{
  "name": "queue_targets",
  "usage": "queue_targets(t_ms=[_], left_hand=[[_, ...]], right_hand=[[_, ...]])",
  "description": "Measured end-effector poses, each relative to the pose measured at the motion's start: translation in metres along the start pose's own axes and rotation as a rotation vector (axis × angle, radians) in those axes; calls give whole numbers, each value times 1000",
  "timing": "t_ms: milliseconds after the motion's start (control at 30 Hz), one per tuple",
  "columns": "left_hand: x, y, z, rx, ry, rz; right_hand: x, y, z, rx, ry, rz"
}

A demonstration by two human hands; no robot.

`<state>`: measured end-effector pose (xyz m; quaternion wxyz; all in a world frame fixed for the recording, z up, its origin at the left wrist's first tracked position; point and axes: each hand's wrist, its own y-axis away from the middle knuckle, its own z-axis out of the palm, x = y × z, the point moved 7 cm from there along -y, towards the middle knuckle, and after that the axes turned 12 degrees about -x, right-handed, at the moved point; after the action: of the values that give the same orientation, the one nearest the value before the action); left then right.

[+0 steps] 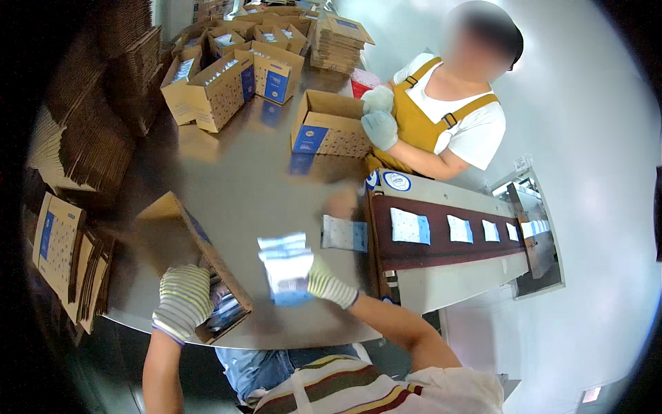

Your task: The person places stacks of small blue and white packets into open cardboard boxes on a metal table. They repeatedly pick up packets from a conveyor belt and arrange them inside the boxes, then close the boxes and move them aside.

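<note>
The conveyor belt [407, 259] carries a spaced row of white-and-blue packets toward the metal table [227, 165]. Left of the belt's end, the person's gloved right hand [331, 284] grasps a small bunch of packets [286, 270] by its right edge; blur hides how many there are. The bunch is above the table, between the belt and a tilted open box [224, 270], which is farther left of the belt, near the table's front edge. The gloved left hand [183, 298] is at that box, its fingertips out of sight, so whether it clenches the cardboard or only rests there cannot be told. Other packets show inside.

The bunch, gripped from one side only, could fan apart or drop a packet if the hold loosens. The box leans close to the table's edge, so a push without firm support from the left hand could tip it or spill its contents. A loose packet [345, 234] lies on the table just beside the belt's end; packets coming off the belt could shove it or pile onto it if it stays there. Beyond the belt, a co-worker's gloved hands [380, 119] touch another open box [331, 132].
</note>
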<state>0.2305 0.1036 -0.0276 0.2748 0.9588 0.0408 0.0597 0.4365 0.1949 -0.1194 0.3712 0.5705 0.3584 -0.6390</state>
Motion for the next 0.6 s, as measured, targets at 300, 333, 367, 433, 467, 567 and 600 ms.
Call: queue_targets(t_ms=[300, 333, 367, 433, 467, 567, 600], left_hand=[[7, -8, 3, 175, 31, 150], [9, -5, 1, 134, 42, 160], [14, -1, -5, 94, 51, 173], [7, 2, -1, 100, 46, 163], [8, 3, 0, 145, 11, 164], [12, 10, -6, 124, -61, 120], [15, 17, -13, 106, -47, 89]], right_hand=[[-158, -154, 84, -152, 598, -653], [-130, -178, 88, -152, 579, -543], [-104, -200, 88, -146, 556, -437], [-103, -203, 90, -136, 896, -109], [-112, -200, 91, -133, 931, -140], [-122, -202, 91, -106, 1202, -161], [-120, -209, 93, -152, 1199, -124]])
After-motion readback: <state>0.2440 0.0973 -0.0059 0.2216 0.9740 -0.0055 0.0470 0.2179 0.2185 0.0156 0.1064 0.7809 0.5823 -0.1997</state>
